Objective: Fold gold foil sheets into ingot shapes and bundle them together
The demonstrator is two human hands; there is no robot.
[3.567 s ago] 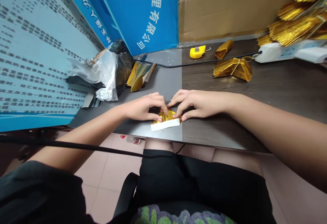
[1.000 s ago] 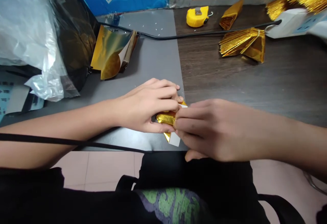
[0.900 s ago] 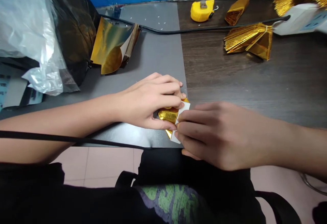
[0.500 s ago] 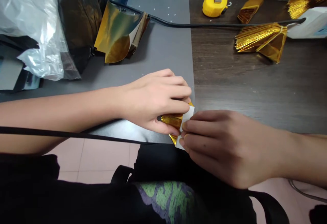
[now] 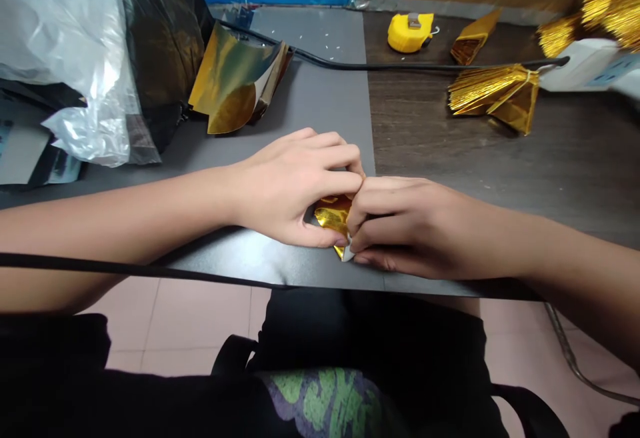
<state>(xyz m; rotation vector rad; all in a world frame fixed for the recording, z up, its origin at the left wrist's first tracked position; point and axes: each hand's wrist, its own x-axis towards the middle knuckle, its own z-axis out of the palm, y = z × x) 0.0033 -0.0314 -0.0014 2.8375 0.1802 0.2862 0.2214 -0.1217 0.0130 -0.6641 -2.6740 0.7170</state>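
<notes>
A small folded piece of gold foil paper (image 5: 333, 217) with a white back sits at the front edge of the grey mat (image 5: 320, 101). My left hand (image 5: 295, 188) grips it from the left, with the fingers curled over its top. From the right, my right hand (image 5: 400, 225) pinches the same piece, and its fingers hide most of the white side. Only a small white-and-gold tip shows below the fingers.
Behind the hands lie a curled stack of gold foil sheets (image 5: 235, 85) and a clear plastic bag (image 5: 65, 58) against a black bag (image 5: 165, 45). On the dark wood desk (image 5: 425, 145) are a yellow tape measure (image 5: 410, 33), gold fringed bundles (image 5: 495, 99), a power strip (image 5: 580, 65) and a black cable (image 5: 400, 65).
My right hand has moved left and closed over the piece, covering the white side that showed before. The piece sits tighter between both hands, and the view has shifted slightly.
</notes>
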